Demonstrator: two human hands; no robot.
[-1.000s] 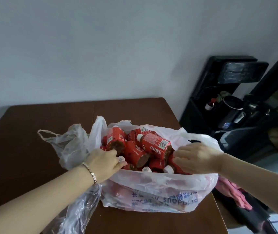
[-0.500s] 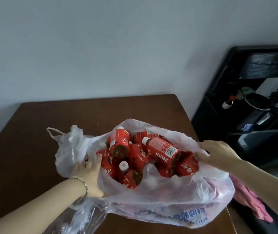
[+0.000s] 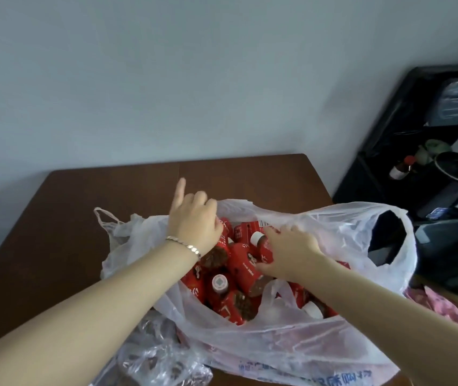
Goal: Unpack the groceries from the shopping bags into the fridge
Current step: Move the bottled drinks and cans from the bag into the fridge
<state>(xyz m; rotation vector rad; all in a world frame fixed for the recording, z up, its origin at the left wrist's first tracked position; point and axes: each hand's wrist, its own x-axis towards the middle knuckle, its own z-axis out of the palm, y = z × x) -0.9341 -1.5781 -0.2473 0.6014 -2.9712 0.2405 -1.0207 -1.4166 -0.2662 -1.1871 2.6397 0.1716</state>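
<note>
Both hands have left the bag's rim and gone in among the red juice bottles (image 3: 233, 299). The left hand (image 3: 193, 221), which half a second ago lay flat on the plastic, now curls over the top of 1 red-labelled bottle (image 3: 219, 252), its index finger sticking straight up. The right hand (image 3: 292, 253) has come in from the far edge and wraps fingers and thumb round a white-capped bottle (image 3: 261, 243) lying on the heap.

All the bottles sit inside the white shopping bag (image 3: 347, 238), which slumps open on the brown table (image 3: 83, 207), with 1 handle loop standing up at the right. No fridge is in view.

Opening the bag looks finished, and the first 2 bottles are probably about to be lifted. Pulling them may shift the loose pile.
</note>
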